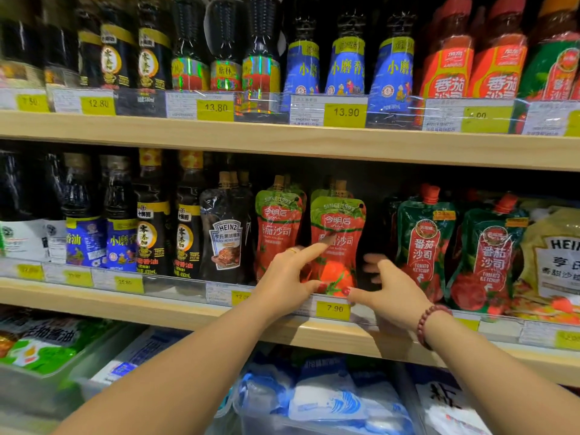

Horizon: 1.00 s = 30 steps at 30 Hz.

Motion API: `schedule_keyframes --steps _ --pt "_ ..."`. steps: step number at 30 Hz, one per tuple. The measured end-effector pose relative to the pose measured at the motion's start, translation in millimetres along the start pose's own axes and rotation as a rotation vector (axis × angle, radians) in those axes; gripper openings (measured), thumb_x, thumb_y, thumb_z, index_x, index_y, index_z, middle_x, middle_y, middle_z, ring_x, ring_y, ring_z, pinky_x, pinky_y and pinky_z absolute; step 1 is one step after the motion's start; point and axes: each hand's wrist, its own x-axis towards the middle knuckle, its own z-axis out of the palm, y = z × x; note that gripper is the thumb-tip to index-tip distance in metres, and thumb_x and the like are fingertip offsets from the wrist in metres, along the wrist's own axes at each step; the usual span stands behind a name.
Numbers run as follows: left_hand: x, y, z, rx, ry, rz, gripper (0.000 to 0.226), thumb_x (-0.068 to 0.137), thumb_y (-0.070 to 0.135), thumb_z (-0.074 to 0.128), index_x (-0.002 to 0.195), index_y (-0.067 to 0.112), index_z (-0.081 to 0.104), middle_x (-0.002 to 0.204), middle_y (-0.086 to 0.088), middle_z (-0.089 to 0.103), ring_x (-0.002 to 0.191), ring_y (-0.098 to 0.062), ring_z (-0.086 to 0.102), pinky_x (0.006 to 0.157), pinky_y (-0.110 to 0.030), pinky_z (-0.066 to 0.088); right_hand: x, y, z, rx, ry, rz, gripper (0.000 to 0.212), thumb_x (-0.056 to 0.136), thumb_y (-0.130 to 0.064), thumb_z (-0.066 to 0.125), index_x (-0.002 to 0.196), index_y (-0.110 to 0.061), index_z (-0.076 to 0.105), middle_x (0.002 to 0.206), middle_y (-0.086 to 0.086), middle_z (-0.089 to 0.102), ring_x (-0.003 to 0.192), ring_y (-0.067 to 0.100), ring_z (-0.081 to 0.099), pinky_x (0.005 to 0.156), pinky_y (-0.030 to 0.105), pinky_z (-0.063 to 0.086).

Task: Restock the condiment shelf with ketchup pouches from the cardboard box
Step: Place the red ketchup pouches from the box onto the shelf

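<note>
Head view: I'm settling the red-and-green spouted plastic ketchup pouch (337, 233) upright at the near edge of the pale wooden middle shelf (188, 312), left hand (287, 277) pressing straight fingers on its front, right hand (390, 285) spread loose at its right corner; next, probably, let go and fetch another.

Both forearms are bare down to the bottom edge of the view. The left hand (282, 279) wears a thin gold-coloured ring (292, 250) on one finger. The right hand (396, 287) has a bracelet (430, 321) of round, dark red beads around its wrist. The thumb tips look red, perhaps painted nails, but they are too blurred to tell.
</note>
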Motion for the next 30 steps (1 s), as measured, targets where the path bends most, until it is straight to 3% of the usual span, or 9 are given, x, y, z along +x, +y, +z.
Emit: schedule_keyframes --steps 2,4,6,10,13,15,19,25,30 --pt "-1 -1 1 -0.025 -0.015 0.01 0.067 0.084 0.014 0.068 0.14 0.038 0.038 0.113 0.007 0.049 0.11 -0.012 0.049 0.092 -0.025 0.044 10 -13 -2 0.15 -0.062 0.028 0.075 0.073 -0.034 0.075 0.135 -0.02 0.035 0.131 -0.002 0.05 0.114 0.016 0.051 0.087 0.027 0.047" --pt "1 -3 3 -0.056 -0.035 0.022 0.065 0.086 0.014 0.065 0.14 0.038 0.037 0.115 0.007 0.05 0.11 -0.011 0.049 0.093 -0.026 0.045 18 -23 0 0.169 -0.068 0.011 0.055 0.073 -0.024 0.076 0.119 -0.02 0.047 0.115 0.0 0.059 0.095 0.01 0.057 0.069 0.018 0.047" --pt "2 -7 4 -0.086 -0.039 0.025 0.064 0.087 0.013 0.064 0.139 0.039 0.037 0.119 0.004 0.052 0.112 -0.012 0.05 0.097 -0.032 0.046 23 -27 5 0.17 -0.036 0.032 0.042 0.074 -0.016 0.076 0.106 -0.022 0.05 0.1 -0.001 0.061 0.086 0.01 0.058 0.068 0.021 0.048" --pt "0 -13 7 -0.139 -0.008 0.048 0.078 0.086 0.016 0.066 0.13 0.066 0.027 0.114 0.005 0.054 0.109 -0.012 0.053 0.096 -0.031 0.048 27 -27 7 0.137 0.032 0.068 0.026 0.076 -0.009 0.073 0.087 -0.019 0.052 0.075 -0.008 0.054 0.065 0.003 0.053 0.046 0.01 0.041" --pt "-2 -13 9 -0.207 0.018 0.011 0.075 0.082 0.027 0.071 0.13 0.065 0.028 0.115 0.006 0.054 0.111 -0.008 0.053 0.09 -0.03 0.053 30 -27 6 0.184 0.014 0.1 0.038 0.076 0.001 0.068 0.111 -0.007 0.055 0.08 -0.003 0.054 0.073 0.015 0.055 0.059 0.021 0.048" --pt "-4 -12 9 -0.133 0.04 0.025 0.059 0.075 0.05 0.069 0.129 0.05 0.045 0.111 0.012 0.057 0.105 0.001 0.054 0.082 -0.028 0.055 34 -30 6 0.178 0.037 0.122 0.043 0.077 0.004 0.065 0.118 0.0 0.052 0.084 0.004 0.055 0.084 0.022 0.055 0.074 0.031 0.049" --pt "-7 -9 10 0.175 -0.021 0.081 0.052 0.059 0.077 0.059 0.091 0.038 0.069 0.086 0.021 0.065 0.074 0.007 0.054 0.064 -0.018 0.042 46 -35 9 0.082 0.08 0.06 0.052 0.075 -0.01 0.073 0.122 -0.008 0.051 0.115 0.01 0.061 0.11 0.026 0.056 0.093 0.033 0.046" --pt "-4 -9 11 0.273 -0.058 0.067 0.039 0.064 0.074 0.061 0.07 0.035 0.064 0.067 0.015 0.062 0.065 -0.004 0.05 0.057 -0.027 0.033 71 -21 22 0.003 0.137 0.068 0.057 0.072 -0.017 0.076 0.122 -0.011 0.051 0.119 0.01 0.06 0.109 0.028 0.057 0.09 0.038 0.051" --pt "-3 -6 10 0.243 -0.093 0.04 0.04 0.061 0.073 0.063 0.059 0.034 0.058 0.056 0.017 0.053 0.059 -0.001 0.047 0.052 -0.025 0.031 85 -15 33 -0.052 0.206 0.052 0.053 0.072 -0.022 0.075 0.119 -0.012 0.053 0.116 0.009 0.063 0.107 0.026 0.059 0.079 0.023 0.041"
